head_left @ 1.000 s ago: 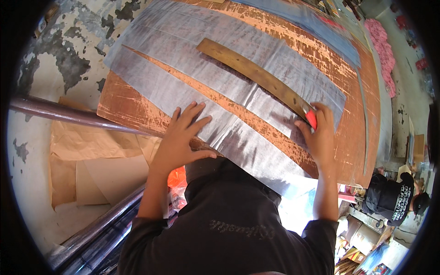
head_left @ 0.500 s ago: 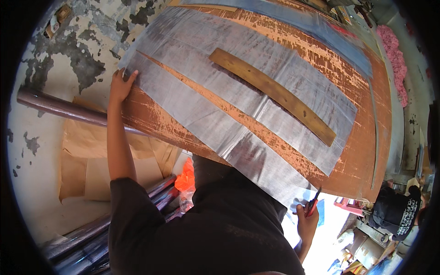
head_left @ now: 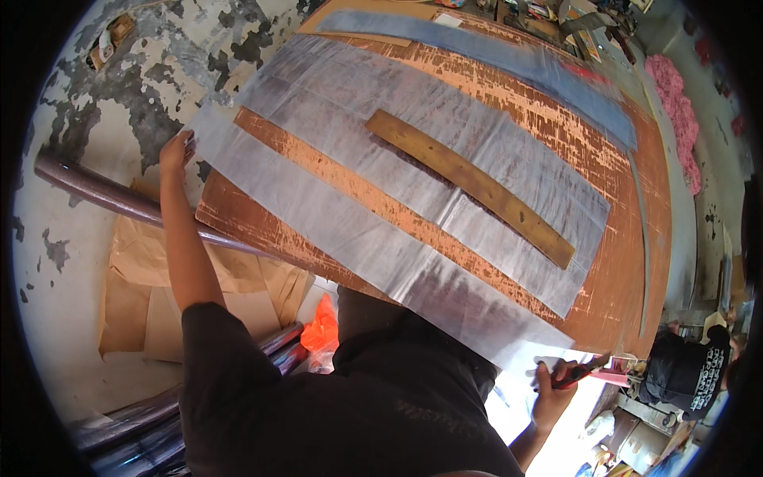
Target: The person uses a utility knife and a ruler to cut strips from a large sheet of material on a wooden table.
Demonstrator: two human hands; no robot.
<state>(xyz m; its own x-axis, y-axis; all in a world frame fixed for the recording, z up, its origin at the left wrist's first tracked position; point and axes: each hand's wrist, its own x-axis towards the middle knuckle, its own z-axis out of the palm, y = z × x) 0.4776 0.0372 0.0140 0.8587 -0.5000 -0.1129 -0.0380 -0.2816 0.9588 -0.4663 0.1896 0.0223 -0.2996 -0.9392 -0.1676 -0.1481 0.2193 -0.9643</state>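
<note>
A long strip of translucent plastic sheet [head_left: 318,195] lies slantwise along the near edge of the worn brown board table [head_left: 604,318]. My left hand [head_left: 176,151] pinches its left end, out past the table corner. At the other end, my right hand [head_left: 554,391] holds a red and black utility knife [head_left: 584,371], blade pointing right, with the thumb beside the strip's edge. A widening gap of bare board separates the strip from a larger translucent sheet [head_left: 334,87]. On that sheet rests a long, flat yellow-brown wooden straightedge [head_left: 469,187].
Bluish sheeting [head_left: 509,56] covers the table's far side. Below on the left are a long roll [head_left: 103,187], brown paper [head_left: 175,262], an orange bag [head_left: 319,324] and several shiny rolls [head_left: 135,445]. Another person in a black shirt [head_left: 687,370] is at the lower right.
Both hands have moved outward, and the strip has shifted toward me, widening the gap beside the larger sheet. The knife has swung from pointing up to pointing right.
</note>
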